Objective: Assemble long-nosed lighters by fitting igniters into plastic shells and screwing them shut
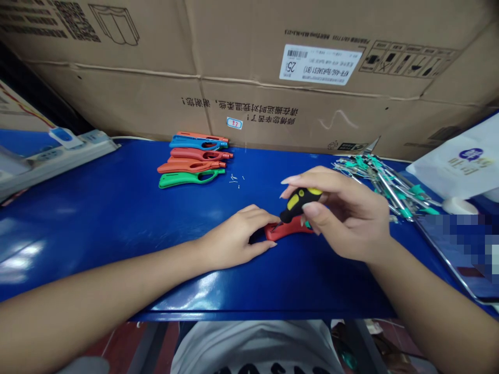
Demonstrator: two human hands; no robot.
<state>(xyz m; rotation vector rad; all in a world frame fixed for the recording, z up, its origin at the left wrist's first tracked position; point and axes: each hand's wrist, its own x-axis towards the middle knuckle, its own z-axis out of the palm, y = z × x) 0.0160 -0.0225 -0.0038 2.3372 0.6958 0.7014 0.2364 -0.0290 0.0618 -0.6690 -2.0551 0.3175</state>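
On the blue table, my left hand (236, 236) pinches the left end of a red lighter handle (288, 229) between thumb and fingers. My right hand (351, 215) grips a short black and yellow screwdriver (299, 203). The screwdriver slants down to the left, its tip at the handle's left end; whether it sits in a screw I cannot tell. A bit of green shows at the handle's right side, partly hidden behind my right fingers.
Several lighter handles lie in a row at the back, among them a green one (187, 178). Metal rods with green parts (390, 182) are piled at the right, beside a tablet-like device (463, 259). A power strip (58, 161) stands left. A large cardboard box (234, 62) walls the back.
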